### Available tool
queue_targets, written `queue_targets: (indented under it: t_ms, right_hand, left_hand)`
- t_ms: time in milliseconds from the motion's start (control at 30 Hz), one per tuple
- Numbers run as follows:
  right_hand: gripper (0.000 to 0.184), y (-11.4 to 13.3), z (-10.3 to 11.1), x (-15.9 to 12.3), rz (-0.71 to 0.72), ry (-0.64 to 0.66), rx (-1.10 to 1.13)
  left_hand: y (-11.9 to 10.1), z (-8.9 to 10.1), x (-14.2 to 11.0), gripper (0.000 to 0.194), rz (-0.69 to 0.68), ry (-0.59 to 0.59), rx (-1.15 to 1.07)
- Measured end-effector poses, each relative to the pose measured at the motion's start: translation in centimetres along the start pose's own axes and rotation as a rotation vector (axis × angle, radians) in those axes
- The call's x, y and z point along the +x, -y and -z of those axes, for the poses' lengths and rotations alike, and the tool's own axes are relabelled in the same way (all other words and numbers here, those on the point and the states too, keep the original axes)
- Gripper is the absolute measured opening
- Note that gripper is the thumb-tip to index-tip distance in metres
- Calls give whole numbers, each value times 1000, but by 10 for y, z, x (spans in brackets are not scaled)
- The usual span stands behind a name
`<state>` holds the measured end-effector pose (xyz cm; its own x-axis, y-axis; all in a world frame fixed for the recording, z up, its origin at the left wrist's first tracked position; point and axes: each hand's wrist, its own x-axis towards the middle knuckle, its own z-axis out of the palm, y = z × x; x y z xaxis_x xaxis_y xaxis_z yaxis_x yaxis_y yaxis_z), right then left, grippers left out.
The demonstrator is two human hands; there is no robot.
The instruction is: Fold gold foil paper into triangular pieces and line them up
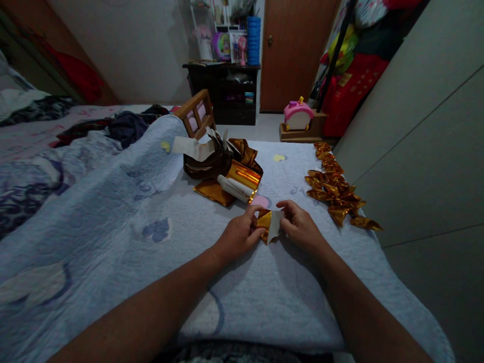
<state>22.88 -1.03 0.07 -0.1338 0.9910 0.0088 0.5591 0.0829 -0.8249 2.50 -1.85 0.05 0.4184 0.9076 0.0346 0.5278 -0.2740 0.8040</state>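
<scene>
My left hand (240, 233) and my right hand (300, 226) both pinch one small sheet of gold foil paper (269, 224), gold on one side and white on the other, partly folded and resting on the pale blue quilt (151, 212). Each hand's fingers are closed on an edge of it. Just beyond the hands lies a stack of flat gold sheets (227, 186) with a white rolled paper (234, 187) on top. A row of several folded gold pieces (335, 186) lies along the quilt's right side.
A dark brown heap of paper strips (207, 156) sits behind the gold stack. A wooden chair back (196, 113) stands past the bed. Rumpled clothes (124, 126) lie at the left. A cupboard wall (423, 141) runs close on the right. A pink toy (298, 113) is on the floor.
</scene>
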Motion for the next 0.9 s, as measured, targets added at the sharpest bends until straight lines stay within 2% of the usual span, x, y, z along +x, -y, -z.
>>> queue_targets:
  t_ms: [133, 233, 367, 467, 567, 700, 900]
  right_hand:
    - [60, -1, 10, -3, 42, 253, 121]
    - [60, 0, 11, -6, 94, 314, 143]
    - [54, 1, 8, -6, 78, 238, 32]
    - [52, -1, 6, -5, 119, 229, -30]
    - [49, -2, 2, -5, 115, 177, -105]
    - [43, -1, -8, -4, 82, 41, -232]
    - [46, 1, -16, -6, 52, -60, -322]
  left_hand:
    - [2, -2, 0, 59, 25, -52, 0]
    - [3, -3, 0, 55, 24, -69, 17]
    - [2, -4, 0, 31, 8, -56, 133]
    - [1, -4, 0, 19, -14, -34, 218]
    - [3, -5, 1, 15, -71, -41, 307]
    - [7, -6, 2, 14, -139, -83, 389]
    - [10, -7, 6, 10, -251, -63, 320]
